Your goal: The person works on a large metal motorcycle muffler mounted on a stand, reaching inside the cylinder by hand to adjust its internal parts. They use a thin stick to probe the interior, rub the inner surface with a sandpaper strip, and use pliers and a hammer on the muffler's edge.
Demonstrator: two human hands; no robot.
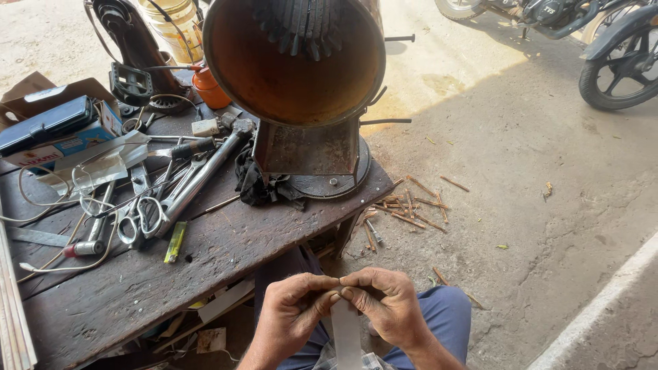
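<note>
Head view: a person sits at the near edge of a cluttered wooden workbench (226, 253), both hands over the lap
Left hand (291, 315): closed narrow, thumb and forefinger pinching the top end of a white strip (346, 336)
Right hand (387, 305): closed the same way, fingertips meeting the left hand's at the strip's upper edge
Strip, place: held upright between the two hands, below the bench edge, its lower end running out of the picture over the blue trousers (445, 315)
Strip, handling: it looks thin, light and flexible, like paper or plastic sheet; likely to crease or slip if pinched loosely, so the top edge, where both hands now grip, seems the sound place to hold it
Bench: dark, worn planks carrying a large rusty metal drum (295, 68) on a stand, a black rag (257, 185), scissors (140, 216), a long wrench (199, 178), a yellow-green lighter (175, 242), loose wires and a blue box (51, 133)
Ground: bare, dusty concrete, half in sun, strewn with short brown sticks (411, 209)
Surroundings: an outdoor workshop; a motorcycle wheel (620, 62) stands at the upper right
</note>
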